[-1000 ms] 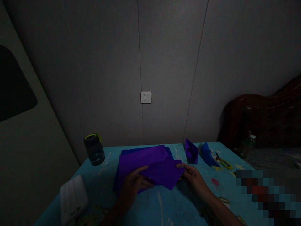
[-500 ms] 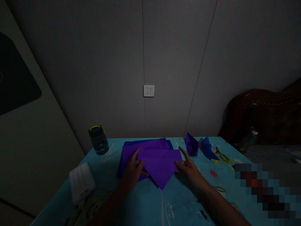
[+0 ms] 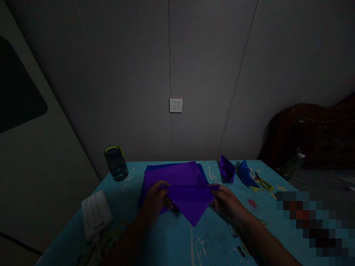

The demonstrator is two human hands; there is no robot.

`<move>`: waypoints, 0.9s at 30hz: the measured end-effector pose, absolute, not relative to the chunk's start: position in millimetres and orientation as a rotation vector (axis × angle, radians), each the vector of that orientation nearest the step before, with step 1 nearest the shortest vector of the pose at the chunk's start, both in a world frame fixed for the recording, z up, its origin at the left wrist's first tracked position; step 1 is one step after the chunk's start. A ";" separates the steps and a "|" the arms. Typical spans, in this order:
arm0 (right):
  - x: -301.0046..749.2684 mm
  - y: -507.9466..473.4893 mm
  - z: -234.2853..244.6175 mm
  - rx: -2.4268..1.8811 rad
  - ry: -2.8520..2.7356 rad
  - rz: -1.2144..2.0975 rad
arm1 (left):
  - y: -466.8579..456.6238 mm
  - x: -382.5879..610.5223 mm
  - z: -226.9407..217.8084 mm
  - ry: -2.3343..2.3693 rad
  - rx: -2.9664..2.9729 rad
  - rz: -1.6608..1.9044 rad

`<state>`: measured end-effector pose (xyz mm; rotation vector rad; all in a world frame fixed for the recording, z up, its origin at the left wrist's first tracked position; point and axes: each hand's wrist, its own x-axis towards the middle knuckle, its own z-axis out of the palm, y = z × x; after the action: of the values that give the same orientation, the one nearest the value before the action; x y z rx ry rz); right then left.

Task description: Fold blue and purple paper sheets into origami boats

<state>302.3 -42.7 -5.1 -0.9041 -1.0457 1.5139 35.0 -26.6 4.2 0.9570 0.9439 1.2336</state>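
A folded sheet of purple paper [image 3: 191, 205] is stretched between my hands, its pointed corner facing me and a narrow fold along its far edge. My left hand [image 3: 158, 197] pinches the left end of that fold. At the right end, my right hand [image 3: 223, 197] grips the paper with thumb and fingers. Behind and partly under it lie loose purple sheets [image 3: 172, 175] on top of blue paper [image 3: 151, 167]. To the right stand a folded purple paper shape [image 3: 227, 170] and a blue paper boat [image 3: 246, 175].
A dark bottle with a green-rimmed lid [image 3: 116, 164] stands at the table's back left. Nearer lies a white power bank [image 3: 96, 215] with a cable. Scissors [image 3: 264, 183] rest at the right, on a blue patterned tablecloth [image 3: 166, 244]. The wall is directly behind.
My fingers have closed in on the paper's two ends. Its far flap has come down toward me, leaving a narrow strip along the top. The loose sheets stay where they were.
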 end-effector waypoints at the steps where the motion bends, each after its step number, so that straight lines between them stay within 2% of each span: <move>1: 302.9 -43.5 -4.7 -0.894 -1.010 1.542 | -28.4 35.4 5.9 0.913 0.936 1.239; 7: 304.7 -50.9 3.6 -0.742 -0.885 1.696 | -31.5 33.7 8.7 0.740 0.807 1.311; 11: 303.7 -49.3 3.6 -0.743 -0.913 1.670 | -29.6 35.2 12.5 0.691 0.743 1.334; 15: 301.6 -42.8 1.7 -0.878 -1.121 1.450 | -31.9 40.3 15.1 0.807 0.854 1.324; 21: 302.4 -41.9 1.2 -1.255 -1.488 0.762 | -28.6 39.2 -5.0 1.329 1.358 1.261; 27: 291.1 -44.5 -8.6 -1.251 -1.428 0.835 | -30.5 38.2 -8.9 1.449 1.554 1.207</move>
<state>291.1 -44.5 -8.6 -1.2513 -1.4285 0.8353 38.2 -30.5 -8.9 1.5541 1.4488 1.2068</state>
